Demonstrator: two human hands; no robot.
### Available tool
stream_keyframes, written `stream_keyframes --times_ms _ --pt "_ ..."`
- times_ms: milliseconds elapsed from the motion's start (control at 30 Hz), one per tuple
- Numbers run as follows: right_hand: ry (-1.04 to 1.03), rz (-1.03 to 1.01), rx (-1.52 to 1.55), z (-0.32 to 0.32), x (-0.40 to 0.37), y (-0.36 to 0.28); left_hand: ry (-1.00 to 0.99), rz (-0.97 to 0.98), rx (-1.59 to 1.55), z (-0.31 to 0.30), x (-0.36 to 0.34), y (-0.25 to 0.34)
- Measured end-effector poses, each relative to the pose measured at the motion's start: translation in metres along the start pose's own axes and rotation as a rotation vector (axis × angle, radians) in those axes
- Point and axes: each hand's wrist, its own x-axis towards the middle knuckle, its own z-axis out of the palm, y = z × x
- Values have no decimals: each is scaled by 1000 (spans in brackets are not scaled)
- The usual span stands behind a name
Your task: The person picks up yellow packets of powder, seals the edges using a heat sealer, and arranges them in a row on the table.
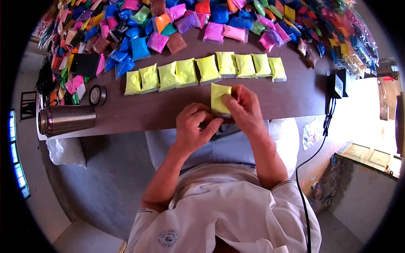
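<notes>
A small clear packet of bright yellow material (220, 99) is held near the table's front edge. My right hand (245, 109) is closed on its right side, thumb across the front. Just left of the packet is my left hand (195, 126), half curled, with a gap between thumb and fingers. Its thumb reaches toward the packet's lower edge; whether it touches cannot be made out. Beyond my hands, several similar yellow packets (185, 72) lie side by side in a slightly uneven row on the brown table (168, 107).
A big heap of colourful packets (190, 21) covers the table's far side. At left are a steel flask (69, 119) lying on its side, a round lid (97, 95) and a black box (85, 65). A black power adapter (336, 86) with hanging cables sits at the right edge.
</notes>
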Motion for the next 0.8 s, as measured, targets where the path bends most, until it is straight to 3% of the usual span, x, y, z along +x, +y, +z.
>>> stream_keyframes --times_ms 67,333,633,700,800 --pt "-21 153 249 -9 -5 -14 15 -170 -190 -4 0 5" --pt "-248 100 378 -6 -14 -10 -9 -158 -148 -3 -1 4" --pt "-181 35 382 6 -9 8 -17 -50 -51 0 -1 2" --pt "-167 41 390 7 -9 7 3 -207 -169 0 -4 2" --pt "-117 100 416 9 -9 0 -55 -250 -140 -5 -2 2"
